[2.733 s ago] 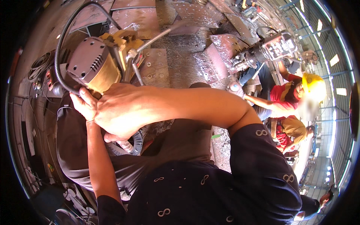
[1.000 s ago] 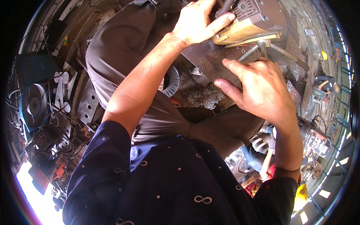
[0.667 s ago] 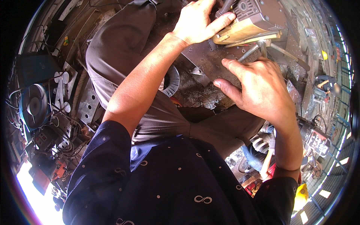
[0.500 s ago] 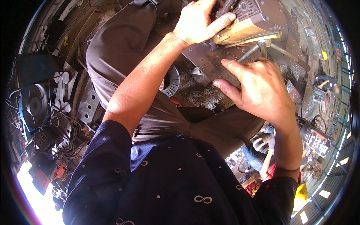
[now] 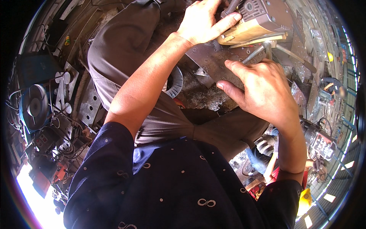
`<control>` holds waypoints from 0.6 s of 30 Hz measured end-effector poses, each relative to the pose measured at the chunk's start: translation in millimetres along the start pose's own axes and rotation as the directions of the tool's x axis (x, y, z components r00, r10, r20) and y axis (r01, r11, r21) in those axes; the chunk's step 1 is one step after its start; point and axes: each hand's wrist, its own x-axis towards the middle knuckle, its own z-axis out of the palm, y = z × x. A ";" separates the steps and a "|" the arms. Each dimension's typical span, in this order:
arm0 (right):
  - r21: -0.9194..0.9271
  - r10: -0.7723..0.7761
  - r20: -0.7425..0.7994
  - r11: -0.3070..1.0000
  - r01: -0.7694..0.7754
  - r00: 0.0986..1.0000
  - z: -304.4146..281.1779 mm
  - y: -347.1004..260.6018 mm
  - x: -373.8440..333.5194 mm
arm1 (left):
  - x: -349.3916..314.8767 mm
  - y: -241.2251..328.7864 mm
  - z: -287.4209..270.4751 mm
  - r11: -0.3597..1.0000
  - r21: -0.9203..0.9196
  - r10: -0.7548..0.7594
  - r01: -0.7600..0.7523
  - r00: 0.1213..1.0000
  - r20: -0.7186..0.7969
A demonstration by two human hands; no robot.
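A left hand [image 5: 200, 23] is lying against a machine [image 5: 267, 17] while the right hand [image 5: 267, 91] is hovering by its spokes [image 5: 288, 52]

From where I'm standing, with twelve straight ahead of the seated person, the brown-and-yellow machine is sitting at one o'clock, apparently on a flat steel plate [image 5: 213, 61]. A ribbed hose [image 5: 231, 7] is leaving its near corner, right where the left hand is lying at twelve. That hand is probably steadying the body: its thumb [image 5: 230, 21] is stretching well away from the fingers and touching the yellow flank. Its fingertips are disappearing behind the hose, so I can't tell whether they're hooking round anything.

The right hand is reaching in between two and three o'clock, palm down. Its index finger [image 5: 237, 68] and thumb [image 5: 231, 91] are spreading wide apart, with nothing pinched between them. The other fingers are curling out of sight under the knuckles. One spoke is passing behind the index finger and another is running down to the knuckles, so the hand is perhaps staying close for turning them; whether it's gripping one I can't tell.

The person's trousered legs [image 5: 126, 49] are spreading around the work, likely to bring both arms close. Just short of twelve, a dark ribbed ring [image 5: 175, 82] is showing beside the left forearm. Out at four, a co-worker's yellow helmet [image 5: 305, 201] is catching the light.
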 end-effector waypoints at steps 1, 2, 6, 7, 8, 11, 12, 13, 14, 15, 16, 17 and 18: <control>0.000 0.000 -0.002 1.000 0.000 1.000 0.0 -0.2 0.1 | 0.1 0.1 -0.2 1.000 0.003 -0.006 0.006 1.000 0.002; 0.002 -0.001 0.000 1.000 0.001 1.000 -0.1 -0.3 0.3 | 0.2 0.2 -0.4 1.000 0.005 -0.012 0.012 1.000 0.005; -0.002 -0.014 0.005 1.000 0.014 1.000 -0.3 -0.8 1.3 | -0.1 -1.7 0.1 1.000 0.004 -0.008 0.008 1.000 0.009; -0.006 -0.020 0.006 1.000 0.020 1.000 -0.7 -1.0 1.5 | -0.4 -0.7 -0.2 1.000 0.001 -0.007 0.007 1.000 0.006; -0.004 -0.018 0.009 1.000 0.018 1.000 -1.1 -1.3 1.6 | -0.5 -0.3 -0.3 1.000 -0.001 -0.005 0.005 1.000 0.003; -0.001 -0.015 0.013 1.000 0.015 1.000 -1.3 -2.3 1.7 | -0.8 -0.8 0.1 1.000 0.000 -0.005 0.005 1.000 0.001; 0.000 -0.014 0.011 1.000 0.014 1.000 -1.1 -2.5 1.8 | -0.6 -0.5 0.0 1.000 -0.003 -0.012 0.012 1.000 0.007; 0.000 -0.013 0.009 1.000 0.013 1.000 -0.8 -2.7 1.9 | -0.2 0.1 -0.3 1.000 -0.006 -0.019 0.019 1.000 0.012; 0.001 -0.015 0.012 1.000 0.015 1.000 -0.6 -2.6 2.0 | -0.1 0.4 -0.5 1.000 -0.010 -0.027 0.027 0.999 0.017; 0.001 -0.016 0.014 1.000 0.016 1.000 -0.6 -2.5 2.2 | -0.2 0.5 -0.5 1.000 -0.010 -0.029 0.029 0.999 0.019; 0.001 -0.018 0.016 1.000 0.018 1.000 -0.4 -2.3 2.4 | -0.2 0.5 -0.6 0.999 -0.011 -0.031 0.031 0.999 0.021; 0.005 -0.019 0.014 1.000 0.019 1.000 -0.1 -2.2 2.3 | -0.3 0.6 -0.6 0.999 -0.012 -0.033 0.033 0.999 0.022; 0.009 -0.022 0.012 1.000 0.021 1.000 0.3 -2.2 2.4 | -0.3 0.9 -0.9 0.999 -0.013 -0.032 0.032 0.999 0.019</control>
